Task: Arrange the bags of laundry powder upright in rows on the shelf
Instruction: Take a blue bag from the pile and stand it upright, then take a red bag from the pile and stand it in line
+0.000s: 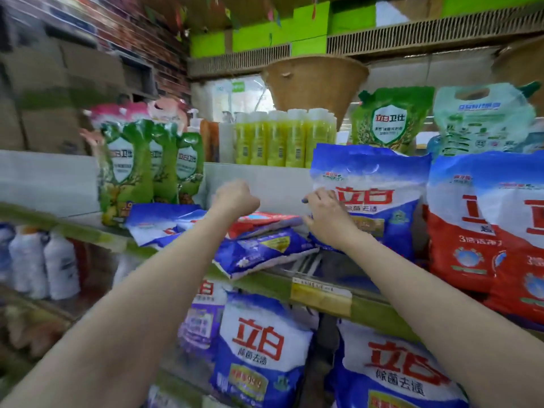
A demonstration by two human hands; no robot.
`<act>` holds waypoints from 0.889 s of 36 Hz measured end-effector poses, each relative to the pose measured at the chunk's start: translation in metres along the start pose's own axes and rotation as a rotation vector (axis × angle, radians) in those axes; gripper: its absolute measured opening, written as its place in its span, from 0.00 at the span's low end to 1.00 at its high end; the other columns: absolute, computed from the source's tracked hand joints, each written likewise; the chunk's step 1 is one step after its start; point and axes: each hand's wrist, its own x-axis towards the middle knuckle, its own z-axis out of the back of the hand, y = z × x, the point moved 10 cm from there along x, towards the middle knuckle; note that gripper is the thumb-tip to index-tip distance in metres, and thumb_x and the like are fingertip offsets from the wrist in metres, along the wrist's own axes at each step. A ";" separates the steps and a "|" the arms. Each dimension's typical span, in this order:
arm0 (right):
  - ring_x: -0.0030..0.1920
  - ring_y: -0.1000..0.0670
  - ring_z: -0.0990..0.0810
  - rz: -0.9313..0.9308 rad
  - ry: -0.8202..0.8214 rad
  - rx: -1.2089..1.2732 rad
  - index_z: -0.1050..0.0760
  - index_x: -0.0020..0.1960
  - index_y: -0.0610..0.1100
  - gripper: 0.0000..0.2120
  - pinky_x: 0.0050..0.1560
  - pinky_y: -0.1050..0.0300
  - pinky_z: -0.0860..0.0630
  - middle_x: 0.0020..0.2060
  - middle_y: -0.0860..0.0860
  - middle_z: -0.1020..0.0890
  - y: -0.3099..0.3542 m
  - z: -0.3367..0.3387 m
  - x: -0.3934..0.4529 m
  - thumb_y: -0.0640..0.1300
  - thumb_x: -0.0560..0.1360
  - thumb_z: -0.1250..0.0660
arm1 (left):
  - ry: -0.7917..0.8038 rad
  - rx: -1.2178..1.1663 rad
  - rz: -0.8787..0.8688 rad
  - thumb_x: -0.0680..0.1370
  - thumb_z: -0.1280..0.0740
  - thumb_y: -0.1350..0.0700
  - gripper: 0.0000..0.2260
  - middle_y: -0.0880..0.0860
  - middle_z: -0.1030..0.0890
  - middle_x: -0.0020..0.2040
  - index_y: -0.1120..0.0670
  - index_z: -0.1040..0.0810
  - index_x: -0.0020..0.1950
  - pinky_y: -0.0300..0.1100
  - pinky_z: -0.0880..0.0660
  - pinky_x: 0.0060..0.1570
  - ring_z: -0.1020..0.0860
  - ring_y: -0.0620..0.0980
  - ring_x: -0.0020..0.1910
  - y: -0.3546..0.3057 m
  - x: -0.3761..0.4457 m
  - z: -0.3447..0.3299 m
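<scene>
Blue upright bag [374, 198] on shelf [321, 293]; right hand [326, 219] grip on its left edge. Left hand [234, 198] fisted, empty, above flat bags [259, 248]. Advice: hold steady, stand flat ones alongside.

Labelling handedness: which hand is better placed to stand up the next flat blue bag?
Left, probably. The left hand hovers curled and empty right above the flat bags on the shelf. The right hand is busy against the upright blue bag, apparently steadying it.
</scene>
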 end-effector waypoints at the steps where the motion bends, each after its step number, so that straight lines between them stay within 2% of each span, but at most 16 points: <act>1: 0.66 0.42 0.35 0.028 0.094 0.026 0.31 0.65 0.40 0.17 0.66 0.47 0.34 0.64 0.43 0.30 0.014 -0.011 0.009 0.44 0.78 0.41 | -0.004 0.031 0.063 0.75 0.40 0.56 0.18 0.61 0.23 0.62 0.61 0.26 0.63 0.48 0.27 0.58 0.25 0.61 0.62 0.025 -0.006 0.009; 4: 0.68 0.41 0.34 0.012 0.276 0.039 0.31 0.66 0.38 0.17 0.68 0.50 0.37 0.66 0.41 0.29 0.020 -0.032 0.018 0.45 0.81 0.46 | -0.002 -0.001 0.211 0.75 0.38 0.54 0.18 0.61 0.22 0.60 0.62 0.25 0.61 0.46 0.26 0.56 0.23 0.59 0.59 0.067 -0.019 0.019; 7: 0.63 0.40 0.28 -0.071 0.345 0.151 0.29 0.63 0.35 0.16 0.60 0.52 0.30 0.63 0.38 0.26 0.015 -0.044 0.026 0.42 0.81 0.47 | 0.032 -0.114 0.310 0.75 0.39 0.58 0.13 0.63 0.18 0.52 0.65 0.22 0.51 0.47 0.21 0.53 0.19 0.60 0.53 0.092 -0.033 0.021; 10: 0.65 0.41 0.29 -0.114 0.399 0.240 0.29 0.64 0.39 0.15 0.61 0.53 0.32 0.65 0.38 0.28 0.027 -0.050 0.028 0.41 0.82 0.49 | 0.039 -0.334 0.410 0.74 0.40 0.61 0.10 0.62 0.17 0.36 0.64 0.23 0.39 0.50 0.18 0.45 0.16 0.60 0.41 0.113 -0.041 0.021; 12: 0.67 0.42 0.31 -0.105 0.467 0.253 0.29 0.63 0.43 0.17 0.63 0.54 0.35 0.67 0.40 0.30 0.035 -0.057 0.024 0.45 0.83 0.54 | 0.096 -0.434 0.458 0.76 0.40 0.61 0.10 0.59 0.20 0.27 0.64 0.26 0.36 0.46 0.18 0.35 0.18 0.56 0.33 0.114 -0.046 0.011; 15: 0.67 0.43 0.31 -0.207 0.497 0.480 0.33 0.69 0.41 0.22 0.56 0.59 0.36 0.70 0.43 0.32 0.035 -0.071 0.025 0.52 0.82 0.51 | 0.188 -0.496 0.483 0.77 0.39 0.61 0.12 0.58 0.26 0.27 0.61 0.31 0.33 0.35 0.28 0.21 0.27 0.51 0.24 0.104 -0.048 -0.003; 17: 0.59 0.45 0.27 -0.285 0.538 0.601 0.32 0.69 0.42 0.21 0.46 0.62 0.33 0.67 0.44 0.28 0.034 -0.082 0.027 0.53 0.81 0.47 | 0.225 -0.513 0.481 0.77 0.39 0.59 0.13 0.57 0.29 0.25 0.59 0.33 0.33 0.36 0.32 0.22 0.31 0.50 0.22 0.095 -0.043 -0.008; 19: 0.43 0.49 0.25 -0.334 0.615 0.612 0.30 0.62 0.44 0.18 0.31 0.63 0.34 0.55 0.44 0.22 0.031 -0.089 0.027 0.55 0.80 0.44 | 0.215 -0.496 0.463 0.77 0.38 0.56 0.11 0.57 0.26 0.32 0.60 0.31 0.38 0.40 0.25 0.30 0.26 0.51 0.28 0.087 -0.040 -0.009; 20: 0.38 0.50 0.26 -0.352 0.674 0.592 0.30 0.58 0.44 0.17 0.28 0.62 0.35 0.49 0.45 0.21 0.031 -0.091 0.025 0.56 0.79 0.44 | 0.200 -0.502 0.451 0.77 0.38 0.56 0.10 0.57 0.25 0.36 0.60 0.31 0.39 0.42 0.23 0.35 0.24 0.52 0.32 0.085 -0.037 -0.008; 23: 0.40 0.50 0.21 -0.412 0.801 0.662 0.27 0.52 0.44 0.17 0.34 0.59 0.29 0.46 0.45 0.19 0.031 -0.101 0.026 0.57 0.78 0.41 | 0.155 -0.605 0.455 0.77 0.37 0.58 0.09 0.59 0.24 0.43 0.59 0.32 0.38 0.48 0.21 0.45 0.22 0.56 0.41 0.089 -0.027 -0.009; 26: 0.52 0.45 0.22 -0.423 0.807 0.628 0.29 0.58 0.41 0.18 0.49 0.54 0.28 0.52 0.47 0.23 0.029 -0.100 0.035 0.55 0.79 0.43 | 0.172 -0.825 0.506 0.77 0.37 0.63 0.08 0.60 0.28 0.43 0.59 0.34 0.39 0.52 0.20 0.36 0.24 0.55 0.37 0.098 -0.022 -0.013; 27: 0.51 0.44 0.24 -0.424 0.770 0.595 0.30 0.60 0.41 0.19 0.51 0.54 0.29 0.52 0.47 0.26 0.026 -0.096 0.040 0.54 0.80 0.45 | 0.175 -0.883 0.515 0.77 0.38 0.65 0.08 0.60 0.30 0.42 0.60 0.35 0.39 0.55 0.21 0.32 0.26 0.56 0.36 0.101 -0.020 -0.013; 28: 0.44 0.46 0.25 -0.450 0.747 0.595 0.30 0.59 0.40 0.19 0.47 0.55 0.30 0.48 0.45 0.26 0.022 -0.095 0.043 0.54 0.81 0.46 | 0.171 -0.919 0.523 0.77 0.39 0.67 0.08 0.61 0.31 0.43 0.60 0.35 0.40 0.58 0.22 0.31 0.27 0.57 0.36 0.105 -0.018 -0.012; 30: 0.33 0.50 0.29 -0.506 0.756 0.660 0.28 0.45 0.39 0.18 0.35 0.61 0.31 0.38 0.45 0.28 0.020 -0.094 0.039 0.52 0.81 0.46 | 0.118 -0.898 0.497 0.75 0.39 0.70 0.04 0.61 0.29 0.47 0.63 0.32 0.42 0.56 0.21 0.29 0.27 0.57 0.37 0.115 -0.008 -0.006; 31: 0.30 0.50 0.28 -0.534 0.773 0.724 0.30 0.39 0.40 0.17 0.30 0.63 0.32 0.35 0.46 0.28 0.020 -0.098 0.036 0.50 0.81 0.45 | 0.077 -0.893 0.481 0.73 0.37 0.70 0.04 0.62 0.28 0.49 0.65 0.29 0.47 0.53 0.21 0.32 0.25 0.57 0.40 0.119 -0.004 -0.003; 32: 0.27 0.51 0.27 -0.565 0.766 0.794 0.31 0.37 0.41 0.15 0.26 0.63 0.32 0.34 0.46 0.28 0.019 -0.101 0.035 0.47 0.80 0.42 | 0.039 -0.903 0.472 0.72 0.36 0.70 0.10 0.62 0.26 0.49 0.67 0.27 0.53 0.51 0.21 0.38 0.24 0.57 0.42 0.126 0.004 -0.003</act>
